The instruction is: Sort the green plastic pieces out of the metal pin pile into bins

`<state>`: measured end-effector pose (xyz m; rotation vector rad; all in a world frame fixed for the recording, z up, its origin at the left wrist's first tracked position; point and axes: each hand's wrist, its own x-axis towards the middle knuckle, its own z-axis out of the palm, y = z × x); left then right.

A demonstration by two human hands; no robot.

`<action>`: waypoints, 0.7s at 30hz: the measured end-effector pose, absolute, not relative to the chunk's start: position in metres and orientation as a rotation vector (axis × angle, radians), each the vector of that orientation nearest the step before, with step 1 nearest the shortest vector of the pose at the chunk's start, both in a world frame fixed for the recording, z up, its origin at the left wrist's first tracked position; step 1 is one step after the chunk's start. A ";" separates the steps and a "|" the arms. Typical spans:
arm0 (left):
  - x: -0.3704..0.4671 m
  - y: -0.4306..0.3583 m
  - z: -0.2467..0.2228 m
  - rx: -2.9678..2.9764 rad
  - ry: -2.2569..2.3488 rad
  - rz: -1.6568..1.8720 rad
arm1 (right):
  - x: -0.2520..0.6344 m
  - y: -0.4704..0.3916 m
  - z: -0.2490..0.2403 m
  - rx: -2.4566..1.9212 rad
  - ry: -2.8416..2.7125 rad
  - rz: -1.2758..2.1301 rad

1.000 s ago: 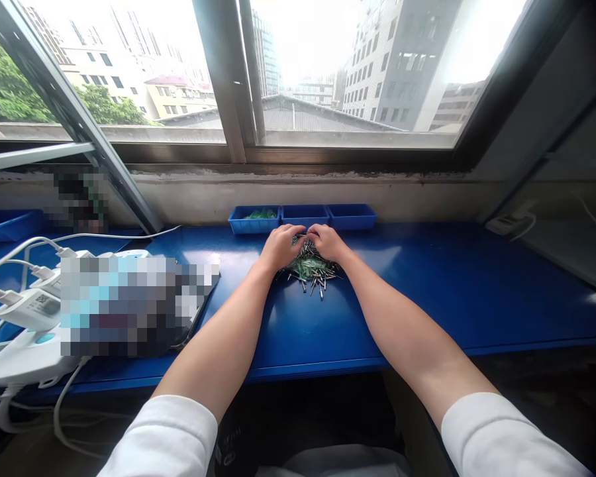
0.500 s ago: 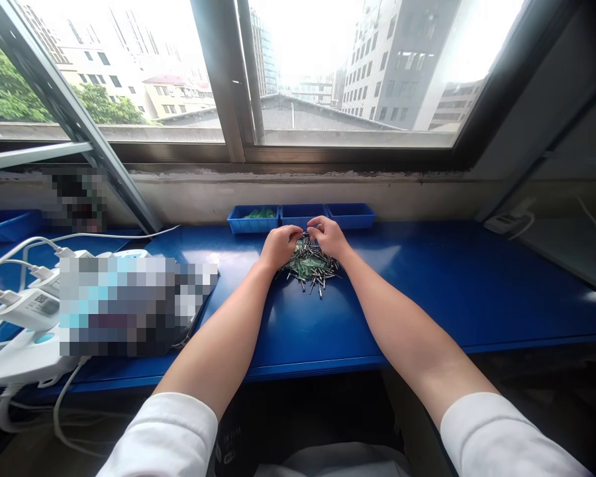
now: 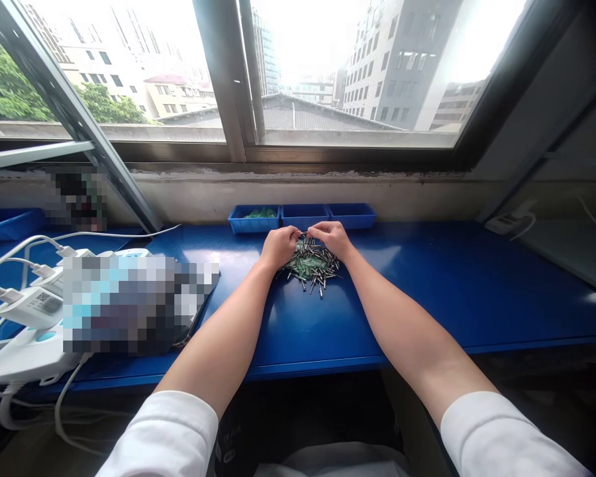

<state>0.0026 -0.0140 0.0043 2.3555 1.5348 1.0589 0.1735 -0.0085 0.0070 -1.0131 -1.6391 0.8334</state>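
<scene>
My left hand (image 3: pixel 280 246) and my right hand (image 3: pixel 334 238) meet fingertip to fingertip above a loose pile. Each is closed in a pinch, and a thin dark metal pin (image 3: pixel 303 232) appears to span the small gap between them. Under the hands lies the pile of metal pins (image 3: pixel 320 275), slim and silvery, each with a thicker and a thinner part. Small green translucent pieces (image 3: pixel 302 266) are mixed in among the pins. The left fingers cover part of the pile's left edge.
Three joined blue bins stand at the wall: the left bin (image 3: pixel 254 225) holds green pieces, beside the middle bin (image 3: pixel 305 211) and right bin (image 3: pixel 352 215). Left on the blue table (image 3: pixel 427 285) are a white power strip (image 3: pixel 30 354) with plugs and cables, and a blurred-out item (image 3: pixel 129 305).
My right hand's fingers have lowered and straightened slightly over the pile, still pinched. The left hand stays almost in place. The pile looks the same.
</scene>
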 end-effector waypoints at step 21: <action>-0.015 0.000 -0.001 1.880 1.934 1.171 | 0.204 0.019 -0.007 -1.862 -1.532 0.060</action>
